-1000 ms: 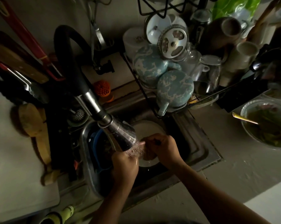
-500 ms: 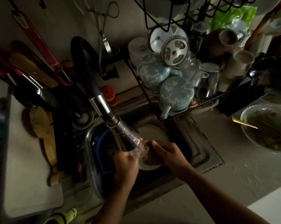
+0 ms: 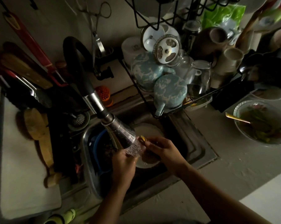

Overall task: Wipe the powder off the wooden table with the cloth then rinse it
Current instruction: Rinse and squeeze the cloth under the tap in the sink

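Over the steel sink, water sprays from the chrome head of the black faucet. My left hand and my right hand are pressed together right under the spray, both closed on the small dark wet cloth. Only a yellowish corner of the cloth shows between my fingers; the rest is hidden by my hands. A white plate lies in the sink beneath them.
A wire dish rack packed with blue-patterned pots, glasses and mugs stands behind the sink. A bowl of food with a spoon sits on the counter at right. A white cutting board, knives and wooden utensils lie at left. A blue basin rests in the sink.
The view has tilted up slightly. My hands stay under the running water, working the cloth between them, and a yellowish corner of it now shows by my right fingers.
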